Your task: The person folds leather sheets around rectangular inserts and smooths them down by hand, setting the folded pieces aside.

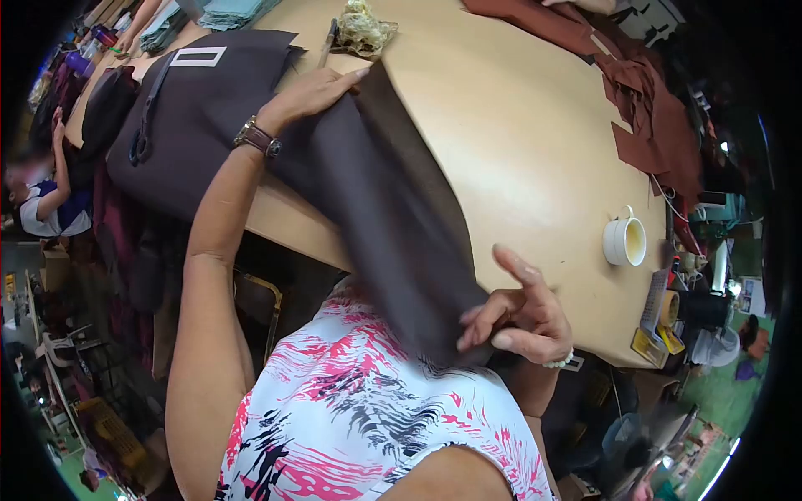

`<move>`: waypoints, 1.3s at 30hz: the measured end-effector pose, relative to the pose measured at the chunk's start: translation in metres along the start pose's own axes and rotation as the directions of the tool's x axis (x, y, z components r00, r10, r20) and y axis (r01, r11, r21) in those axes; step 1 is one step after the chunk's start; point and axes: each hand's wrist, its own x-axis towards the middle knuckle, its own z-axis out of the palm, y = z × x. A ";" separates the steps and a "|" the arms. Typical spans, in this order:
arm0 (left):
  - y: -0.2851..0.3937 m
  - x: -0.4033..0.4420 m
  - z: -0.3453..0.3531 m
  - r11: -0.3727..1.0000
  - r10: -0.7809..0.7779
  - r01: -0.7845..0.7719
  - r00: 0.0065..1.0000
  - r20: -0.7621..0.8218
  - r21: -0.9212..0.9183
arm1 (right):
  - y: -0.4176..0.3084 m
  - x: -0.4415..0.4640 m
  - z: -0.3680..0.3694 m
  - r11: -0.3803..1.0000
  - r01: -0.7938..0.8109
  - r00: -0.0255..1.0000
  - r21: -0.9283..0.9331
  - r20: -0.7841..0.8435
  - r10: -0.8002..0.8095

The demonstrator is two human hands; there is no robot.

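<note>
A long dark brown sheet, leather-like or cloth (376, 209), stretches from the table down over my lap, partly folded over itself. Its upper end is pinched by my left hand (309, 96), thumb on top and the other fingers mostly hidden. At the lower end, my right hand (530, 317) has its fingers apart, the index raised and the others bent by the sheet's edge. Whether those fingertips touch the sheet I cannot tell. Left of my left hand lies a pile of similar dark pieces (200, 108), with dark-handled scissors (144, 134) and a white rectangular frame (198, 57) on it.
A crumpled yellowish lump (361, 33) sits on the tan table (518, 159) beyond my left hand. A white cup (624, 239) stands at right, with rust-brown pieces (656, 125) along the far edge. Grey-green folded cloth (234, 12) and a co-worker (50, 196) are at left.
</note>
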 end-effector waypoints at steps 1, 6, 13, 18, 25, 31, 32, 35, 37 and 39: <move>0.003 -0.002 -0.001 0.999 0.016 -0.016 0.999 0.030 0.027 | 0.001 0.003 0.000 0.999 -0.032 0.991 -0.030 -0.133 0.027; 0.008 -0.008 0.000 0.995 -0.019 0.005 0.990 0.139 0.096 | 0.063 0.045 -0.046 0.673 -0.291 0.782 -0.680 -0.574 -0.242; 0.010 -0.045 0.024 0.999 0.037 -0.035 0.994 -0.103 0.018 | 0.106 0.080 -0.023 0.231 -0.419 0.771 -0.878 -0.478 -0.421; 0.032 -0.087 0.060 0.926 0.278 -0.236 0.955 -0.106 0.295 | 0.089 0.049 -0.049 0.517 -0.447 0.519 -0.730 -0.683 -0.514; 0.085 -0.146 0.099 0.879 0.445 -0.424 0.894 -0.054 0.219 | 0.056 -0.081 -0.063 0.402 -0.785 0.212 -0.472 -0.814 -0.540; 0.119 -0.181 0.108 0.878 0.464 -0.477 0.863 0.201 0.019 | 0.051 -0.139 -0.065 0.339 -0.869 0.117 -0.360 -0.815 -0.567; 0.124 -0.174 0.099 0.901 0.422 -0.433 0.870 0.254 -0.012 | 0.047 -0.143 -0.070 0.232 -0.898 0.154 -0.374 -0.760 -0.631; 0.131 -0.136 0.080 0.910 0.415 -0.408 0.888 0.199 -0.077 | 0.013 -0.152 -0.103 0.022 -0.923 0.244 -0.383 -0.631 -0.736; 0.126 -0.105 0.089 0.931 0.365 -0.360 0.921 0.136 -0.063 | -0.015 -0.149 -0.131 -0.147 -0.913 0.353 -0.379 -0.558 -0.751; 0.117 -0.075 0.107 0.897 0.400 -0.399 0.916 0.039 0.188 | -0.035 -0.137 -0.152 -0.238 -0.920 0.388 -0.312 -0.633 -0.670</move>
